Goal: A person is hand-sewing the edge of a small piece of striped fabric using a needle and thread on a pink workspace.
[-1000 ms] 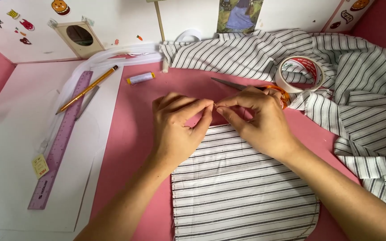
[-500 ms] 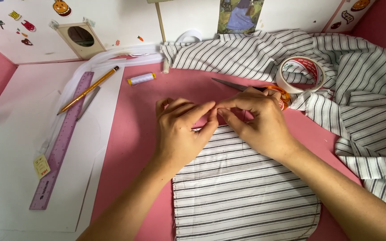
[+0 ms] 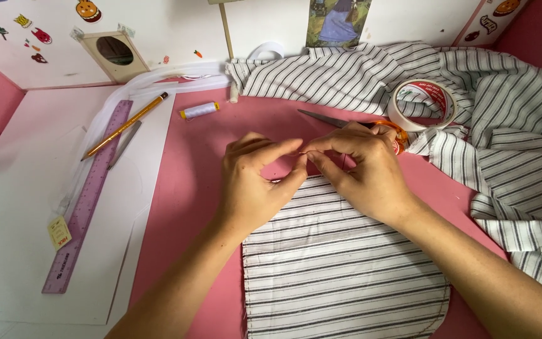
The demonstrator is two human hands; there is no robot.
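— Head view, going from the left: what lies there?

— On the white sheet (image 3: 26, 207) a purple ruler (image 3: 86, 198) runs long, its far end tipped slightly to the right, with a small yellow tag (image 3: 59, 233) lying beside its near half. Next to it a yellow pencil (image 3: 125, 125) slants, tip toward the near left. On the white wall behind it are small coloured stickers (image 3: 39, 36) and a square frame with a round mirror (image 3: 113, 53). A pale spool of thread (image 3: 199, 110) lies on its side on the pink table (image 3: 189, 188).

— And your hands?

— My left hand (image 3: 255, 182) and my right hand (image 3: 365, 169) meet at the far edge of the striped fabric piece (image 3: 340, 270). My thumbs and forefingers are pinched together on something thin, a pin or a needle I cannot tell, lying roughly crosswise, left to right, just at that edge. Both heels of my hands rest on the cloth.

— How does the cloth lie?

— Flat in the middle of the table, its long axis running from me away, stripes crosswise, near corners rounded.

— Further right?

— Scissors (image 3: 346, 122) with orange handles sit just behind my right hand, blades pointing left. A roll of tape (image 3: 425, 103), white with red print on its inner ring, leans on the heap of striped cloth (image 3: 509, 132) that fills the far right.
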